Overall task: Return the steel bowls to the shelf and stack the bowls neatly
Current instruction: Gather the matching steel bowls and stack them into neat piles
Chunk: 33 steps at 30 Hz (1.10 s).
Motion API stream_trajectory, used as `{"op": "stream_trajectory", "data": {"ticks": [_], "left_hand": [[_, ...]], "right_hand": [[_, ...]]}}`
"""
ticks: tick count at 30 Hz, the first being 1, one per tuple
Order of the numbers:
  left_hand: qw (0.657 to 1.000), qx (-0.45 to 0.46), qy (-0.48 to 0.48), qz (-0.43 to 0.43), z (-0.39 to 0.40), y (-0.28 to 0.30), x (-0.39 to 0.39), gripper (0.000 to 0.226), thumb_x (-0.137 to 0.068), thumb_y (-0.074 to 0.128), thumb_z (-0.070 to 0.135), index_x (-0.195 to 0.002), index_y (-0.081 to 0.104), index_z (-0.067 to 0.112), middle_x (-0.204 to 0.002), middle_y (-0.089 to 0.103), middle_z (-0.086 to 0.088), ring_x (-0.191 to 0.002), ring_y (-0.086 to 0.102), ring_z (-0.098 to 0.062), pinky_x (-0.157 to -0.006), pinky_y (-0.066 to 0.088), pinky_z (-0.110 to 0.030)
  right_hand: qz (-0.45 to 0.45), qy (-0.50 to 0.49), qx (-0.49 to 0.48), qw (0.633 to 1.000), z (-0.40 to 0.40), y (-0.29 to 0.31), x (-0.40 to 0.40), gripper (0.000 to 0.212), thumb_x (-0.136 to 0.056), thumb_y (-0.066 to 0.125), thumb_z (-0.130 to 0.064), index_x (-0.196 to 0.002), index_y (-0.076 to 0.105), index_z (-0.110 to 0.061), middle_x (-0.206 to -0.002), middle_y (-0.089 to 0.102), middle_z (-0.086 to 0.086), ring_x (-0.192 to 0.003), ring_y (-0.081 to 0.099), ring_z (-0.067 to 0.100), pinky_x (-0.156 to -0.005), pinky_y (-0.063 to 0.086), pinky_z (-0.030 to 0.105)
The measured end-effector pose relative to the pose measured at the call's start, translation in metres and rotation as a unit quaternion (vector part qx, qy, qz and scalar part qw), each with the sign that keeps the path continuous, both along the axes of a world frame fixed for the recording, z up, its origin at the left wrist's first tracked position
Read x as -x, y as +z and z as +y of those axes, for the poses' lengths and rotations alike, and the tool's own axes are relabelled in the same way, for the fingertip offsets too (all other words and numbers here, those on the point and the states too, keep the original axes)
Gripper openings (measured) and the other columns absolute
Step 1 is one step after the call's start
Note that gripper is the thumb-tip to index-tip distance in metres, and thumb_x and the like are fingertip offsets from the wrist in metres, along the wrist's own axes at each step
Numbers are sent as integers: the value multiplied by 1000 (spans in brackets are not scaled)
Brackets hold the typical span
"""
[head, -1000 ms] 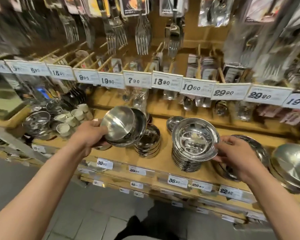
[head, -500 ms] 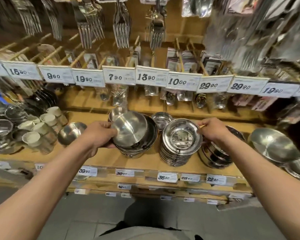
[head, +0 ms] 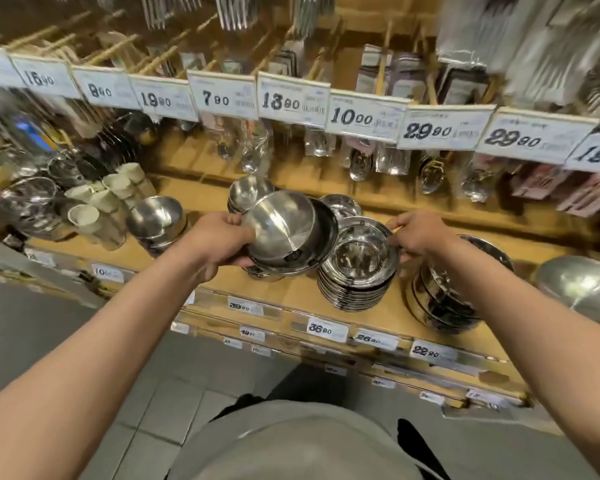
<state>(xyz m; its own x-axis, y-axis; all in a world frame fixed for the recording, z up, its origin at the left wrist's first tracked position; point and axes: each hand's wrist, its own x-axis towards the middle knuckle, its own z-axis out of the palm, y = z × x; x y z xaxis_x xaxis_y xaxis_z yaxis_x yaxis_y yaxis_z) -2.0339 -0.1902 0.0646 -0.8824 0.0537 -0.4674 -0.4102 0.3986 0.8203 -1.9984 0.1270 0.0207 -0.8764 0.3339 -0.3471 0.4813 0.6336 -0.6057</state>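
I have the tilted, polished round steel bowls (head: pixel 284 230) in my left hand (head: pixel 219 244), a nested pair as far as I can tell, held on edge above the front half of the light wooden shelf (head: pixel 291 296), over a short stack I can barely see beneath them. I judge them light and rigid but slick, so the rolled rim is the place to hold, not the glossy wall, and they will clatter and slide if set down crooked. The left fingers are curled round the near rim, thumb on the outer wall, gripping firmly. My right hand (head: pixel 420 233) reaches to the far rim of the tall stack of shallow wide-rimmed steel dishes (head: pixel 359 268) just beside the held bowls; its fingertips (head: pixel 394 225) touch that rim, loosely bent, though I cannot tell whether they pinch it or only steady it. A deeper stack of dark steel bowls (head: pixel 440 299) stands near the shelf's front edge, under my right wrist.
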Motion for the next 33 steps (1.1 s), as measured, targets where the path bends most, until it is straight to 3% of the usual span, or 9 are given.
{"op": "stream_trajectory", "data": {"ticks": [4, 7, 11, 15, 17, 20, 24, 31, 33], "left_hand": [[1000, 16, 4, -1, 5, -3, -7, 16, -92, 64, 1, -106, 70, -4, -94, 71, -17, -74, 69, -23, -51, 61, -25], [1000, 17, 6, 6, 10, -5, -11, 16, -92, 64, 0, -106, 70, -4, -93, 70, -17, -71, 69, -21, -49, 59, -23], [1000, 19, 8, 11, 16, -10, -12, 15, -92, 63, 1, -104, 72, 0, -93, 71, -15, -66, 67, -19, -43, 55, -20], [999, 17, 18, 22, 21, -18, -13, 16, -92, 62, 0, -105, 71, -3, -92, 70, -17, -59, 69, -19, -43, 56, -21], [999, 9, 20, 26, 25, -21, -15, 8, -91, 63, -2, -91, 70, 1, -83, 70, -14, -49, 68, -14, -41, 54, -21], [999, 6, 20, 34, 29, -25, -18, 18, -90, 63, -4, -78, 69, 8, -71, 67, -9, -44, 65, -10, -39, 53, -21], [999, 10, 21, 34, 28, -26, -23, 19, -91, 62, -4, -79, 68, 9, -71, 66, -9, -44, 63, -12, -39, 52, -21], [999, 14, 24, 25, 27, -20, -26, 18, -93, 61, -3, -82, 70, 8, -74, 68, -10, -43, 66, -13, -40, 54, -22], [999, 19, 16, 20, 28, -17, -29, 16, -93, 60, -3, -84, 69, 6, -76, 68, -12, -44, 66, -13, -40, 54, -22]], "right_hand": [[-9, 29, -13, 999, 1, -1, 3, 5, -90, 72, -12, -85, 74, -14, -73, 73, 1, -44, 63, 10, -41, 51, 20], [3, 97, -113, 989, 2, 0, 1, 15, -94, 68, -22, -95, 76, -10, -91, 75, 5, -64, 63, 10, -58, 47, 22], [29, 91, -131, 987, 4, -8, -2, 19, -93, 68, -21, -94, 75, -3, -95, 75, 11, -90, 71, 24, -80, 59, 36], [48, 52, -127, 989, 5, -14, -3, 11, -90, 70, -15, -82, 73, -8, -87, 75, 8, -73, 67, 14, -63, 55, 27], [42, 27, -103, 993, 4, -16, -2, 12, -90, 70, -13, -78, 71, -12, -85, 75, 7, -70, 67, 13, -67, 60, 31], [30, 5, -72, 997, 3, -16, -1, 10, -91, 70, -14, -82, 72, -13, -81, 74, 5, -74, 73, 16, -76, 64, 40], [24, 12, -87, 996, 0, -12, -1, 11, -93, 68, -15, -83, 72, -11, -74, 74, 3, -68, 75, 15, -75, 64, 38], [12, -16, -20, 1000, 0, -9, -8, 11, -89, 74, -14, -89, 72, -4, -78, 75, 8, -64, 74, 18, -75, 64, 38], [11, 0, -66, 998, -1, -6, -13, 19, -91, 72, -21, -83, 71, -3, -71, 70, 4, -59, 66, 18, -71, 62, 34]]}}
